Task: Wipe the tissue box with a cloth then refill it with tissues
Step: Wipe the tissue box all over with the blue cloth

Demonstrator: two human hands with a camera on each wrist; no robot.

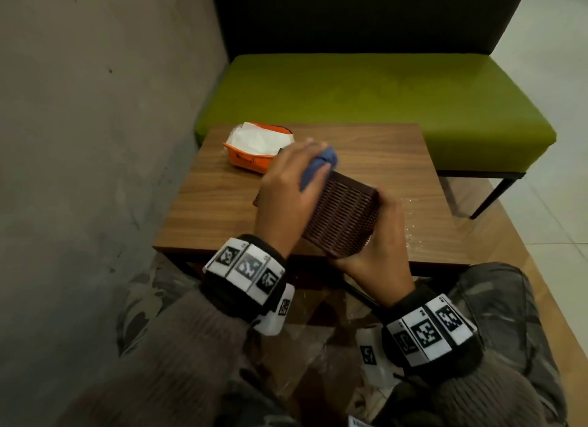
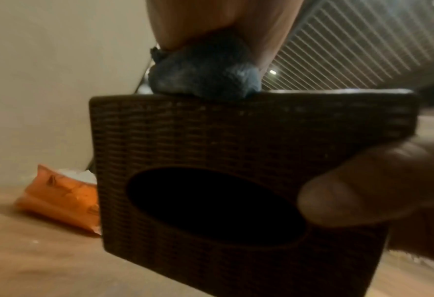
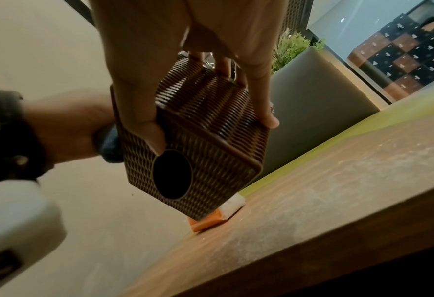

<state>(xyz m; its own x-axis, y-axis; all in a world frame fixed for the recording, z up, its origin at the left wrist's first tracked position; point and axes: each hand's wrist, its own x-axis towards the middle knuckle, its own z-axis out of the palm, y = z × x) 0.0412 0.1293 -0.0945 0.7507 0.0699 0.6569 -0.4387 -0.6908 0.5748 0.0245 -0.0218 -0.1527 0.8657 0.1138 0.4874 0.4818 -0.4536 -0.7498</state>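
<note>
A brown woven tissue box (image 1: 340, 216) is held tilted above the wooden table (image 1: 366, 146). My right hand (image 1: 378, 254) grips it from the near side, with the thumb (image 3: 144, 128) beside the dark oval opening (image 3: 172, 174) and the fingers (image 3: 266, 112) round the opposite side. My left hand (image 1: 286, 184) grips a bunched blue cloth (image 1: 318, 165) and presses it against the box's far upper side. In the left wrist view the cloth (image 2: 203, 78) sits on the box's top edge (image 2: 210, 136). An orange pack of white tissues (image 1: 254, 149) lies open at the table's far left.
A green padded bench (image 1: 381, 89) with a dark backrest stands right behind the table. A grey wall (image 1: 95, 108) runs along the left. White specks lie on the table's right part (image 1: 410, 216). My knees are under the near edge.
</note>
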